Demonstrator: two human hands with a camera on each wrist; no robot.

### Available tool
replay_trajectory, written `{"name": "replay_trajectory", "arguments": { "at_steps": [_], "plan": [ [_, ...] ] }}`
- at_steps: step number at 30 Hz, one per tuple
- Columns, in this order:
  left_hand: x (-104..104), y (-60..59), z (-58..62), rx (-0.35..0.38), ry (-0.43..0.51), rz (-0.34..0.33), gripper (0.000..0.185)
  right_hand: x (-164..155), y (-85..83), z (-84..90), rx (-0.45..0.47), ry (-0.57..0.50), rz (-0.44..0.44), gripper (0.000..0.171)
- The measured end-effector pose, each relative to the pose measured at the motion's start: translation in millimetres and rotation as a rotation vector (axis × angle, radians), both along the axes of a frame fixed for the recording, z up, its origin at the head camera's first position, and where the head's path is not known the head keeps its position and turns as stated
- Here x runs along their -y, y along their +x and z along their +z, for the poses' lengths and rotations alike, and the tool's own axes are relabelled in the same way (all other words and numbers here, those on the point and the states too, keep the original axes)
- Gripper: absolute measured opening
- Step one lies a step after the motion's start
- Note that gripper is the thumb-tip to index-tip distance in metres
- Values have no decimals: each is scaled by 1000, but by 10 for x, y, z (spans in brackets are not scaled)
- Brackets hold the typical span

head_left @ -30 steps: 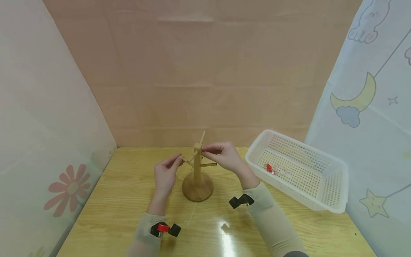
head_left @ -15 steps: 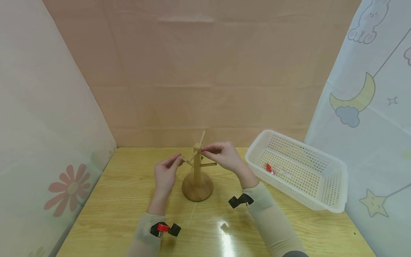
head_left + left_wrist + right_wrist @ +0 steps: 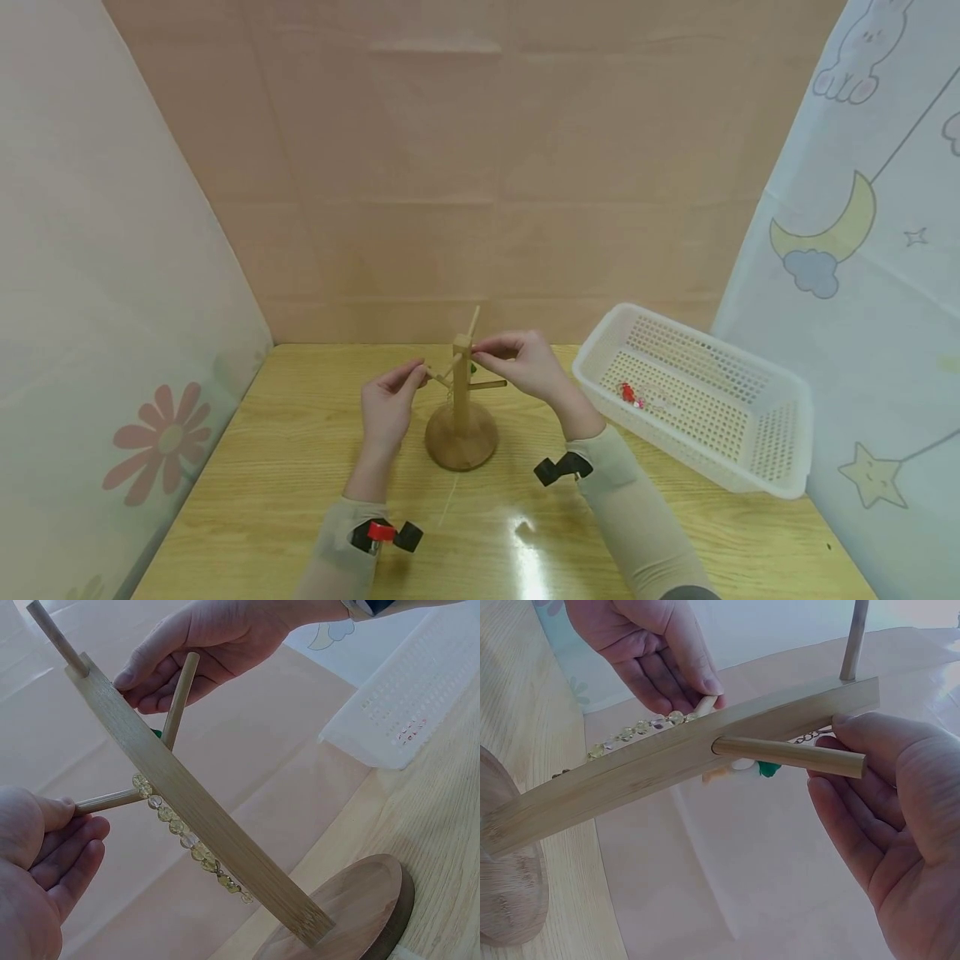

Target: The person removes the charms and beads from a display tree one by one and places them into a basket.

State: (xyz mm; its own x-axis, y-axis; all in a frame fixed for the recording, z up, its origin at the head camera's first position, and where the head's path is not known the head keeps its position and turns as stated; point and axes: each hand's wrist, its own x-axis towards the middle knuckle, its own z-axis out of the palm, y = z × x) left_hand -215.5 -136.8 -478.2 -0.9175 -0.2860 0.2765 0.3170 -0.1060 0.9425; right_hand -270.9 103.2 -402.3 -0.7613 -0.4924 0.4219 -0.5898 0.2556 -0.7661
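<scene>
A wooden jewelry stand (image 3: pixel 461 392) with a round base and several pegs stands on the table. My left hand (image 3: pixel 386 408) pinches the end of its left peg (image 3: pixel 109 801) between thumb and fingers. From that peg, a bracelet of clear yellowish beads (image 3: pixel 180 829) hangs along the post. My right hand (image 3: pixel 525 362) is behind the upper post, above the right peg (image 3: pixel 791 756). Its thumb and fingertips pinch a thin chain (image 3: pixel 810 736), partly hidden by the post. A green charm (image 3: pixel 768 769) with white and orange pieces shows below the post, apparently on this chain.
A white perforated plastic basket (image 3: pixel 693 467) stands to the right on the table. Inside it lie a red beaded piece (image 3: pixel 627 392) and some pale jewelry (image 3: pixel 658 396). Cloth walls enclose the back and sides of the table.
Both hands stay almost still at the stand. In the head view, the green charm beside the post shows a little more than one second ago.
</scene>
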Motion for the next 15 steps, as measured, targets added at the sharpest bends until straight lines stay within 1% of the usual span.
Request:
{"name": "replay_trajectory", "arguments": {
  "at_steps": [8, 15],
  "plan": [
    [-13, 40, 41, 11, -6, 13, 22, -15, 36, 38, -9, -3, 2, 11],
    [-22, 76, 88, 5, -18, 22, 20, -20, 62, 73, -21, -3, 5, 10]
  ]
}}
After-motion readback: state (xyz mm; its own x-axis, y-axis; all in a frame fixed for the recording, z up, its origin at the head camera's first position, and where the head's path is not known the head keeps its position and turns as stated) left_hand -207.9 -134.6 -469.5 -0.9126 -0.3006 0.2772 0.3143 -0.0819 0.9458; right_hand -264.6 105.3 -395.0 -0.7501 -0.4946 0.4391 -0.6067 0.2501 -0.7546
